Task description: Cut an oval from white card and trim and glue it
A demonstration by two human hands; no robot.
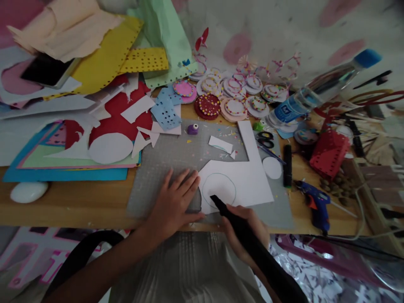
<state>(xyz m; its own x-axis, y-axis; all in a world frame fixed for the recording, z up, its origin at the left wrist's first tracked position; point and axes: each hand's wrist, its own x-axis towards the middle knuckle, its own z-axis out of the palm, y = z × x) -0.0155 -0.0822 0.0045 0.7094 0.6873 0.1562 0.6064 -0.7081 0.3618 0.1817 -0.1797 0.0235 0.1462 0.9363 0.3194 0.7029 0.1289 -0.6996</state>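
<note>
My left hand (pixel 175 204) lies flat on the grey cutting mat (pixel 151 168), fingers spread, with its fingertips and thumb at the left edge of a white sheet of paper (pixel 252 181). A thin green circle is drawn on that sheet. At the sheet's lower edge my right hand (pixel 256 219) is curled. A long, dark, tapering shape (pixel 249 237) crosses in front of this hand and forearm, its tip over the circle. Whether the hand grips it, I cannot make out. Above the sheet lie a small white offcut (pixel 220 144) and a purple craft punch (pixel 192 129).
A white paper disc (pixel 272 168), black scissors (pixel 265 139), a black marker (pixel 287 166) and a blue glue gun (pixel 317 204) lie to the right. A water bottle (pixel 293 109) leans behind them. Decorated paper discs (pixel 207 106) line the back; coloured sheets (pixel 72 168) pile up left.
</note>
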